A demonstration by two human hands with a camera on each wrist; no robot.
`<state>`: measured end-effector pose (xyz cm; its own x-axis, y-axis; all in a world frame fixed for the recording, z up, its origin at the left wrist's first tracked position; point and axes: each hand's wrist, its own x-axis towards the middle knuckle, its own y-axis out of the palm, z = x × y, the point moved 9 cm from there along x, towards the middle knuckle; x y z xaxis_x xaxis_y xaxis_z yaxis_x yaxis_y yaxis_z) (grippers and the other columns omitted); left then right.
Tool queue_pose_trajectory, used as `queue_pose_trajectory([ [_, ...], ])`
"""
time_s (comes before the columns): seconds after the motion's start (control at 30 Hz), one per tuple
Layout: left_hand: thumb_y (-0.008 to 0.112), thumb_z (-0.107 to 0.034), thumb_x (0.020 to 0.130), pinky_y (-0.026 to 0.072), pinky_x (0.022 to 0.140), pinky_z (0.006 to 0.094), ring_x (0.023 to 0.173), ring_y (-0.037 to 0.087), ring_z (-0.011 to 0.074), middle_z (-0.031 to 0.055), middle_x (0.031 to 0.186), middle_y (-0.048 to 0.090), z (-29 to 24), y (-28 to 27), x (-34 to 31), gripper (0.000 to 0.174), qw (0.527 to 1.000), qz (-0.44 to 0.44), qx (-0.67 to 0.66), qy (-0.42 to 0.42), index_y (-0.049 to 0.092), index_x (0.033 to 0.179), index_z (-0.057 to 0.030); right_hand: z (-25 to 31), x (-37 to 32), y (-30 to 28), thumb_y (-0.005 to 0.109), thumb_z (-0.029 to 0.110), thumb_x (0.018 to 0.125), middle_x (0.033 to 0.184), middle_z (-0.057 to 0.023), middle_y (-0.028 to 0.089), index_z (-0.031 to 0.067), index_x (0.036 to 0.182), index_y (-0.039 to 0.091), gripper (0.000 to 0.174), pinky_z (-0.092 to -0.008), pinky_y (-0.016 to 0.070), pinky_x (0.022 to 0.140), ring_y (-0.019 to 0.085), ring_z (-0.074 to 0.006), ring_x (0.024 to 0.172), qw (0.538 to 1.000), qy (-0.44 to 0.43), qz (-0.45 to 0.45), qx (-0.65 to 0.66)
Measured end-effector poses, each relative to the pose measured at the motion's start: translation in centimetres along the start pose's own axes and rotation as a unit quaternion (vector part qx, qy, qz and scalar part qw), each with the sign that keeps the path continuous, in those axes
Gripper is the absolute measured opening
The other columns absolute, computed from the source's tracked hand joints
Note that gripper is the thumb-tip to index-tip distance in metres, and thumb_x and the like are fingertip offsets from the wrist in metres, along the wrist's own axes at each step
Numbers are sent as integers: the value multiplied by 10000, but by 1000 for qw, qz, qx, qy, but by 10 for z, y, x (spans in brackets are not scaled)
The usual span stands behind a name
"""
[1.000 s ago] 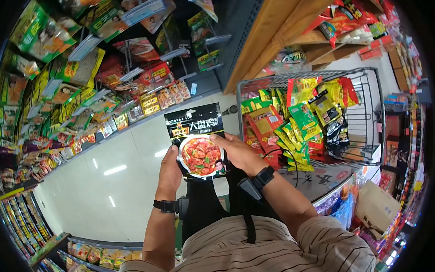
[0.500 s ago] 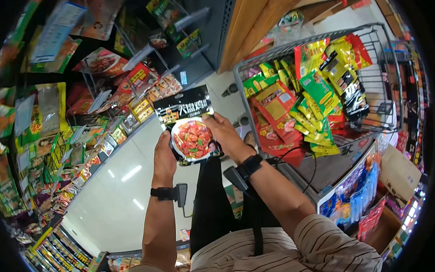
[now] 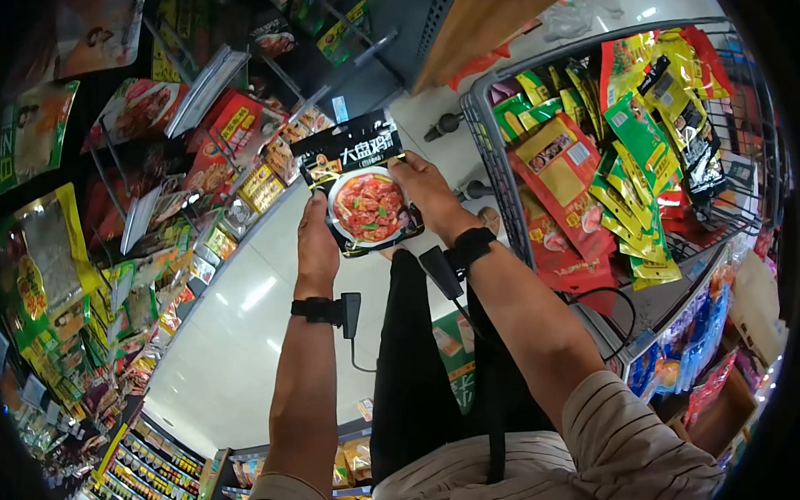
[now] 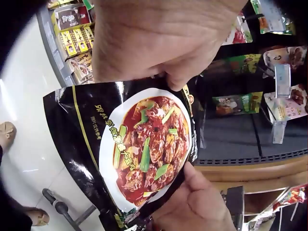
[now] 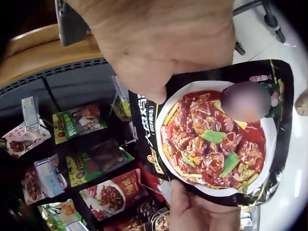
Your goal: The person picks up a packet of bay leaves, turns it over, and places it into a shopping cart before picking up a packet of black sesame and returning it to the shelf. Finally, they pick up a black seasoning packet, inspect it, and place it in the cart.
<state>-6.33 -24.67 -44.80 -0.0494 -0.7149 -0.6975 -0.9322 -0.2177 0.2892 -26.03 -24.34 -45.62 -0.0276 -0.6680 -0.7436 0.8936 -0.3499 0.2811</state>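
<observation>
A black seasoning packet (image 3: 366, 205), printed with a white plate of red chicken stew, is held upright in front of the body. My left hand (image 3: 316, 247) grips its left edge, thumb on the printed front. On the opposite edge, my right hand (image 3: 433, 198) pinches the packet, its thumb near the top of the plate picture. Both wrist views show the packet (image 4: 144, 149) close up between the two hands, its surface shiny and slightly creased. The fingers behind the packet are mostly hidden.
To the right stands a metal shopping cart (image 3: 500, 165) holding several red, green and yellow packets (image 3: 565, 181). Shelves of hanging food packets (image 3: 51, 264) run along the left. A wooden post (image 3: 482, 32) rises beyond the packet, above the pale tiled floor (image 3: 249, 289).
Both hands keep hold of the packet, which sits higher in the head view. The view has shifted, bringing the cart larger and farther right and the shelves closer.
</observation>
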Motion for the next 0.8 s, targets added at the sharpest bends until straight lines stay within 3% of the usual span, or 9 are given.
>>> queue_pose_trajectory([
  [0.07, 470, -318, 1031, 418, 1021, 299, 1149, 574, 183, 115, 1227, 616, 1, -1, 14, 466, 1000, -1, 16, -7, 533, 1296, 60, 2, 17, -3, 582, 193, 970, 942, -4, 655, 27, 1089, 633, 210, -244, 468, 798, 575, -80, 854, 999, -10, -13, -27],
  [0.13, 469, -317, 1028, 420, 1017, 303, 1144, 575, 194, 122, 1220, 624, -2, -14, 37, 465, 989, 2, 135, 58, 542, 1287, 62, -7, 30, -5, 602, 207, 954, 948, -20, 648, -1, 1087, 629, 248, -256, 458, 830, 566, -96, 886, 999, -5, 5, -37],
  [0.23, 486, -301, 1021, 410, 1026, 307, 1164, 559, 209, 142, 1276, 600, 2, -18, 48, 467, 994, -18, 104, 14, 537, 1295, 73, -9, 41, -13, 635, 246, 943, 1146, -57, 633, 4, 1330, 520, 471, -291, 460, 872, 581, -117, 984, 996, 40, -27, -81],
  [0.3, 494, -291, 1019, 406, 1029, 304, 1165, 556, 203, 142, 1297, 587, 5, -23, 54, 462, 996, -59, 70, -15, 535, 1299, 74, 2, 40, -10, 574, 214, 955, 973, -48, 634, 11, 1122, 585, 263, -264, 467, 759, 573, -108, 833, 995, 36, -53, -76],
  [0.33, 509, -276, 1015, 424, 1008, 302, 1150, 560, 192, 127, 1295, 581, 3, -24, 62, 442, 997, -40, 71, -1, 541, 1292, 66, 4, 39, -9, 544, 198, 961, 887, -43, 635, 14, 1018, 618, 206, -250, 470, 703, 570, -103, 758, 995, 34, -66, -73],
  [0.43, 523, -260, 1010, 440, 985, 296, 1134, 565, 184, 114, 1272, 590, 6, -23, 68, 420, 999, -10, 45, -11, 549, 1286, 56, 3, 40, -3, 552, 185, 956, 904, -37, 638, 20, 1025, 616, 190, -264, 477, 732, 574, -114, 776, 997, 56, -60, 12],
  [0.67, 562, -162, 993, 454, 1023, 306, 1139, 567, 135, 63, 1203, 593, 1, -11, 52, 242, 997, -52, 17, -48, 557, 1203, -42, -27, 68, -14, 588, 200, 941, 916, -46, 644, 31, 1043, 621, 200, -272, 483, 771, 586, -119, 818, 997, 75, -15, -1],
  [0.8, 540, -279, 1015, 466, 969, 298, 1114, 595, 169, 107, 1196, 624, 4, -12, 55, 402, 999, -29, 31, -14, 545, 1275, 28, -29, 71, -19, 603, 209, 937, 880, -33, 644, 30, 1007, 638, 196, -271, 476, 746, 574, -110, 808, 997, 48, -59, 4],
])
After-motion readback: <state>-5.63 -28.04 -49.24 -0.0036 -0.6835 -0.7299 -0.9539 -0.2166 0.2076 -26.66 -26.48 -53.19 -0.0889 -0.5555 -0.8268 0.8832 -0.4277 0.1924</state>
